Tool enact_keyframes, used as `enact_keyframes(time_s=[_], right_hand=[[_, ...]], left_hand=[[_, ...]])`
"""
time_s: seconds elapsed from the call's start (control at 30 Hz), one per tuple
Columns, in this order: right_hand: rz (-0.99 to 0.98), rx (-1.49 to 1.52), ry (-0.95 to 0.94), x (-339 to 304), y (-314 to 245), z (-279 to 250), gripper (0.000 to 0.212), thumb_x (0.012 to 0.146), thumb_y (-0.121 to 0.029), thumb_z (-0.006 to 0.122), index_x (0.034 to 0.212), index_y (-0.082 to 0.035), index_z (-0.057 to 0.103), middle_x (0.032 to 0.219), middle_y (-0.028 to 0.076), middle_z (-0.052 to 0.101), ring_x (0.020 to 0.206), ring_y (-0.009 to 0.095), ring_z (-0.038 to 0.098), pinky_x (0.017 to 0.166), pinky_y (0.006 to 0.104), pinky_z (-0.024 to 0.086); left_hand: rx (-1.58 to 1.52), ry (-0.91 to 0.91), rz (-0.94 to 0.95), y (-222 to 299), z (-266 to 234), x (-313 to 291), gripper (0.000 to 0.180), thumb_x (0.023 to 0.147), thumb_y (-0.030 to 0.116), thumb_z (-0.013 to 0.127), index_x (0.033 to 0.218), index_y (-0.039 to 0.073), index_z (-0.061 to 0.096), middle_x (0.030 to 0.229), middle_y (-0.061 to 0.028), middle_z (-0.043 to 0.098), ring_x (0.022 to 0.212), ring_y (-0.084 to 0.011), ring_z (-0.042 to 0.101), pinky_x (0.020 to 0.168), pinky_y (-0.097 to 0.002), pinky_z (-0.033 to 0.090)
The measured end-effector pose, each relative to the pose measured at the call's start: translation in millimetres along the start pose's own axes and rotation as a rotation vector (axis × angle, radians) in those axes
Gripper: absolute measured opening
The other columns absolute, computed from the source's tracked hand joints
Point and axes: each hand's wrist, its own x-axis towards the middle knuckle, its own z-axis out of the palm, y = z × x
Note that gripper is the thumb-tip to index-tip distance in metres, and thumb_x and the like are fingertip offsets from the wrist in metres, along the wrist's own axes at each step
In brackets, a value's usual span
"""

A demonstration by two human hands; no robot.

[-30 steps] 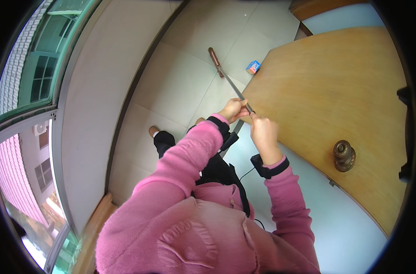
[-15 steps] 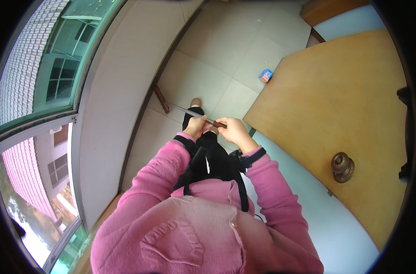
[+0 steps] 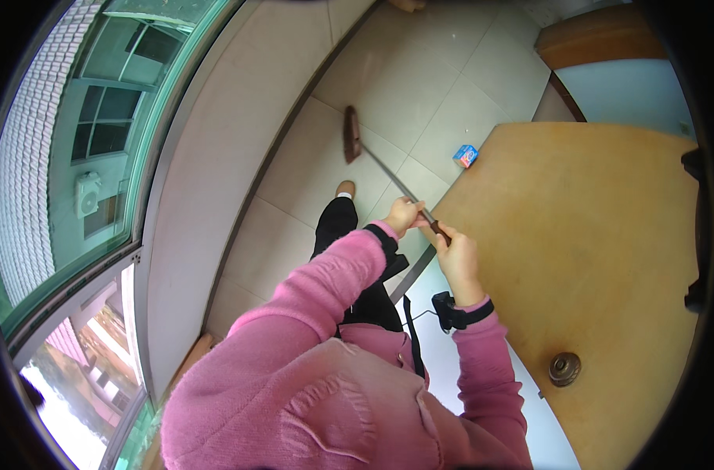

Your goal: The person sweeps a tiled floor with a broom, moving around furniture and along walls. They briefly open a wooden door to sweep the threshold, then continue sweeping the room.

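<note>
A broom with a dark brown head (image 3: pixel 351 135) and a thin grey handle slants across the tiled floor ahead of me. My left hand (image 3: pixel 404 217) is closed around the handle partway down. Nearer the top end, my right hand (image 3: pixel 459 265) grips the brown grip section. The broom head is slightly blurred and appears to be at floor level, beyond my shoe (image 3: pixel 346 189). A small blue and red box (image 3: pixel 466 156) lies on the floor to the right of the broom.
A wooden tabletop (image 3: pixel 576 235) with a dark, round metal-looking object (image 3: pixel 564 369) on it stands close on my right. Along the left runs a pale wall (image 3: pixel 239 117) below a window (image 3: pixel 110 133). Another brown-topped piece of furniture (image 3: pixel 600 41) stands at the far right.
The broom head has swung forward and right, away from the left wall. Both hands have moved right with the handle, and my body has turned or shifted.
</note>
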Motion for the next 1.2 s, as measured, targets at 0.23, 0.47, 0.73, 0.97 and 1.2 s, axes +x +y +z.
enact_keyframes(time_s=[0.23, 0.47, 0.73, 0.97, 1.2], right_hand=[[-0.023, -0.057, -0.077, 20.8, -52.8, -40.6, 0.025, 0.078, -0.011, 0.061, 0.102, -0.005, 0.066, 0.064, 0.022, 0.058, 0.054, 0.035, 0.058, 0.050, 0.0388, 0.046], [0.130, 0.454, -0.225, 50.8, -48.9, 29.7, 0.026, 0.080, -0.016, 0.060, 0.102, -0.006, 0.065, 0.082, 0.018, 0.065, 0.066, 0.027, 0.063, 0.062, 0.0329, 0.049], [0.176, 0.252, -0.100, 59.0, -11.2, 51.1, 0.024, 0.078, -0.018, 0.063, 0.101, -0.013, 0.068, 0.069, 0.017, 0.062, 0.057, 0.028, 0.060, 0.055, 0.0348, 0.048], [0.402, 0.061, 0.062, 45.0, -12.8, -5.1, 0.024, 0.078, -0.015, 0.060, 0.100, -0.010, 0.068, 0.068, 0.018, 0.062, 0.062, 0.033, 0.062, 0.057, 0.0389, 0.048], [0.340, 0.114, 0.059, 16.2, -25.7, -40.3, 0.024, 0.078, -0.011, 0.060, 0.101, -0.010, 0.067, 0.067, 0.018, 0.062, 0.060, 0.033, 0.061, 0.056, 0.0382, 0.048]], left_hand=[[-0.058, -0.046, -0.009, 54.4, 13.5, -23.7, 0.060, 0.089, 0.015, 0.056, 0.132, -0.009, 0.021, 0.093, -0.0141, 0.058, 0.076, -0.0201, 0.062, 0.069, -0.0311, 0.056], [0.122, 0.312, 0.066, 76.4, -50.9, -22.5, 0.051, 0.087, 0.015, 0.058, 0.124, -0.009, 0.033, 0.083, -0.0149, 0.058, 0.062, -0.0188, 0.061, 0.055, -0.0276, 0.055], [0.174, 0.164, -0.017, 61.2, -55.1, 36.9, 0.028, 0.088, 0.008, 0.055, 0.103, -0.011, 0.043, 0.080, -0.0151, 0.060, 0.062, -0.0226, 0.063, 0.055, -0.0288, 0.057], [0.317, -0.005, -0.108, 51.0, 28.8, 55.5, 0.040, 0.088, 0.009, 0.054, 0.120, -0.007, 0.036, 0.085, -0.0159, 0.061, 0.063, -0.0217, 0.064, 0.052, -0.0305, 0.057], [0.261, -0.050, -0.147, 54.0, 41.9, 11.8, 0.053, 0.089, 0.012, 0.054, 0.130, -0.007, 0.026, 0.085, -0.0152, 0.060, 0.068, -0.0209, 0.064, 0.060, -0.0319, 0.058]])
